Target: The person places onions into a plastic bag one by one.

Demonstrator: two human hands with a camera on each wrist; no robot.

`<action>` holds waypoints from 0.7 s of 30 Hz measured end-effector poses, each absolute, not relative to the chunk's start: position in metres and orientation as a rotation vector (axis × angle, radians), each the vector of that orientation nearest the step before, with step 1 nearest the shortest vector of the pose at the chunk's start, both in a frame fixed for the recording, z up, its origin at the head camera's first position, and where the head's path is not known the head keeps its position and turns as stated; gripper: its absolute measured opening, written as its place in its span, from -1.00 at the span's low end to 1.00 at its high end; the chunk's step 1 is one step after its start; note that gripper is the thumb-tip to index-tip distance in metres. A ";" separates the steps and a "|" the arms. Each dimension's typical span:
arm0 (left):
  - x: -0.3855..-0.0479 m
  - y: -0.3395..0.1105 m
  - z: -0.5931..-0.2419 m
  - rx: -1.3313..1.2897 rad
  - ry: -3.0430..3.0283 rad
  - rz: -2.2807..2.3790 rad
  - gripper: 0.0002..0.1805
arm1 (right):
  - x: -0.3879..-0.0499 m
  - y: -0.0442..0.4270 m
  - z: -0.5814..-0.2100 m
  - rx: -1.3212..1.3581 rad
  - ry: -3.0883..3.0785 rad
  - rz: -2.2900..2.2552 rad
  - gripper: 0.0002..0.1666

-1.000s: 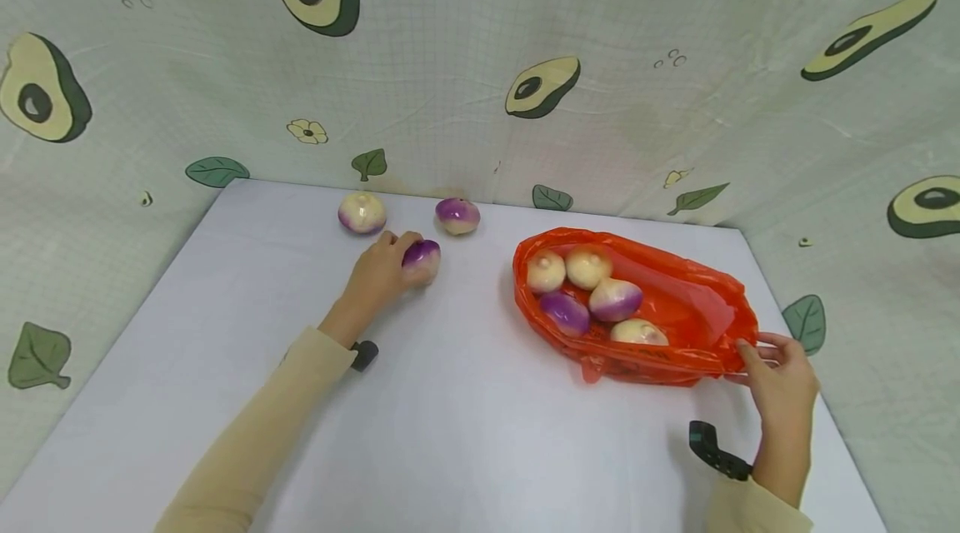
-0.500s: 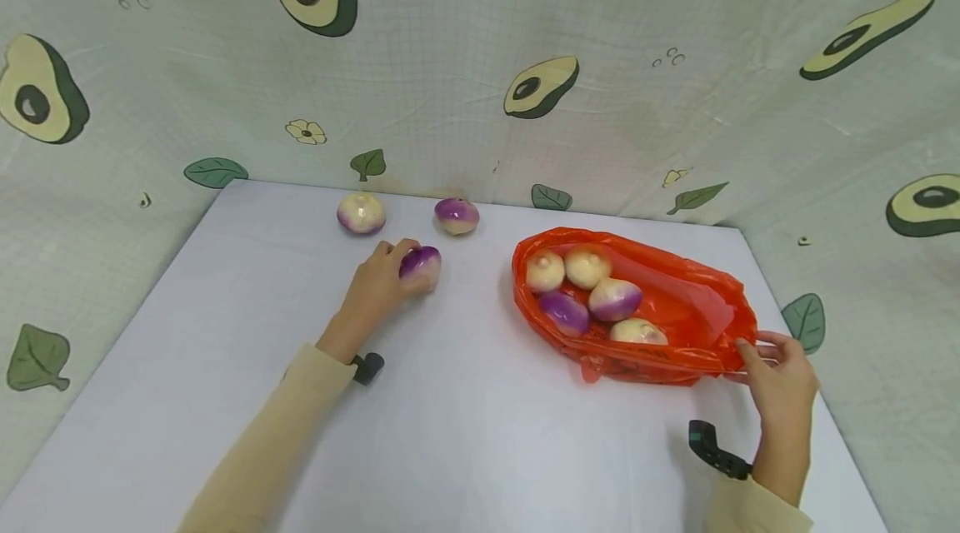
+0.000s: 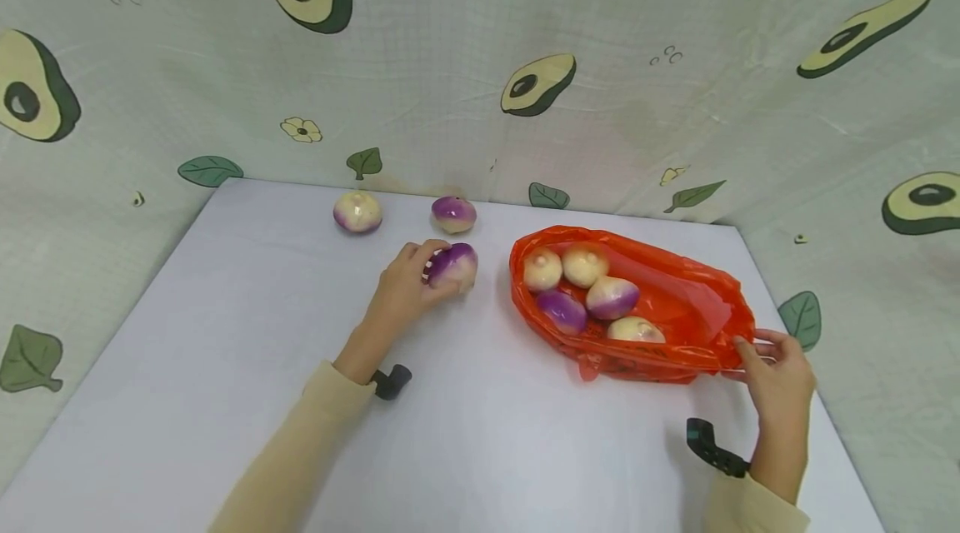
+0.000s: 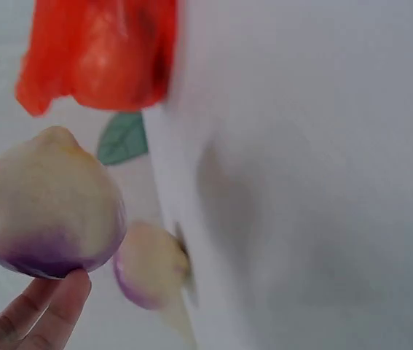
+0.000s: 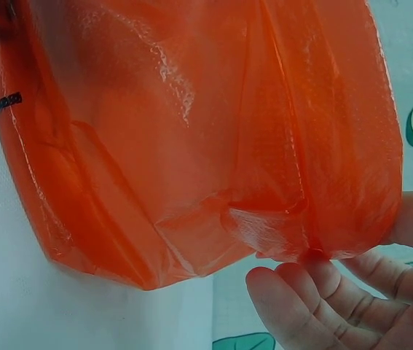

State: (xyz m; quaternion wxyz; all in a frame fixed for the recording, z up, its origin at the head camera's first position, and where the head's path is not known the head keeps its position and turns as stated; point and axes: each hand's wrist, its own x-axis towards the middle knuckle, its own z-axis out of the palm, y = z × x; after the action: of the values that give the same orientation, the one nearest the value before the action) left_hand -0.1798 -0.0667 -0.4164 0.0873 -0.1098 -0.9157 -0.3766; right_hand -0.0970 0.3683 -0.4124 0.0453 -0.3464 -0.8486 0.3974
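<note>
My left hand grips a purple-and-white turnip between thumb and fingers. In the left wrist view the same turnip hangs over the table, its shadow apart from it. On the right lies an open red plastic bag with several turnips inside, mostly towards its left end. The bag's right end is pinched by my right hand. In the right wrist view, fingertips show under the edge of the red plastic.
Two more turnips stand near the table's back edge: a whiter turnip and a purple-topped turnip. A pale cloth printed with avocados and leaves rises behind the white table.
My left hand has carried the turnip to the right, closer to the bag. The right hand and the bag stay in place.
</note>
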 end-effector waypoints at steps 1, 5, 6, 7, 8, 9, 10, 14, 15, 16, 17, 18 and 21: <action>-0.178 -0.062 -0.413 -0.351 -2.712 -1.138 -0.44 | -0.097 0.368 -0.412 -1.056 -2.592 1.213 -0.22; -0.168 -0.041 -0.398 -0.433 -2.672 -1.256 -0.45 | -0.096 0.368 -0.412 -1.045 -2.583 1.230 -0.22; -0.166 -0.035 -0.394 -0.455 -2.664 -1.287 -0.45 | -0.096 0.368 -0.412 -1.043 -2.581 1.234 -0.22; -0.164 -0.028 -0.391 -0.479 -2.652 -1.320 -0.46 | -0.096 0.368 -0.412 -1.044 -2.580 1.235 -0.23; -0.162 -0.022 -0.389 -0.502 -2.641 -1.351 -0.46 | -0.096 0.368 -0.412 -1.049 -2.579 1.235 -0.23; -0.161 -0.015 -0.387 -0.524 -2.638 -1.373 -0.47 | -0.096 0.368 -0.412 -1.055 -2.579 1.232 -0.23; -0.159 -0.009 -0.385 -0.546 -2.631 -1.395 -0.47 | -0.096 0.368 -0.412 -1.061 -2.579 1.232 -0.23; -0.156 0.015 -0.382 -0.617 -2.631 -1.443 -0.46 | -0.097 0.368 -0.412 -1.086 -2.578 1.229 -0.22; -0.156 0.021 -0.382 -0.636 -2.637 -1.445 -0.46 | -0.097 0.368 -0.413 -1.086 -2.577 1.231 -0.22; -0.155 0.026 -0.382 -0.655 -2.635 -1.457 -0.46 | -0.097 0.369 -0.413 -1.084 -2.577 1.231 -0.22; -0.155 0.032 -0.382 -0.675 -2.635 -1.464 -0.45 | -0.097 0.369 -0.413 -1.080 -2.576 1.232 -0.22; -0.155 0.037 -0.383 -0.700 -2.631 -1.469 -0.45 | -0.097 0.369 -0.414 -1.075 -2.575 1.231 -0.22; -0.155 0.052 -0.384 -0.761 -2.617 -1.488 -0.44 | -0.098 0.369 -0.413 -1.056 -2.575 1.238 -0.22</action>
State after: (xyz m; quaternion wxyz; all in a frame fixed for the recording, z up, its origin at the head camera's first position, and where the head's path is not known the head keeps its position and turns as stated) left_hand -0.1555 0.0520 -0.3837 0.0181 -0.2449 -0.8426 -0.4792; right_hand -0.0976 0.3693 -0.4134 0.0476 -0.3464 -0.8443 0.4060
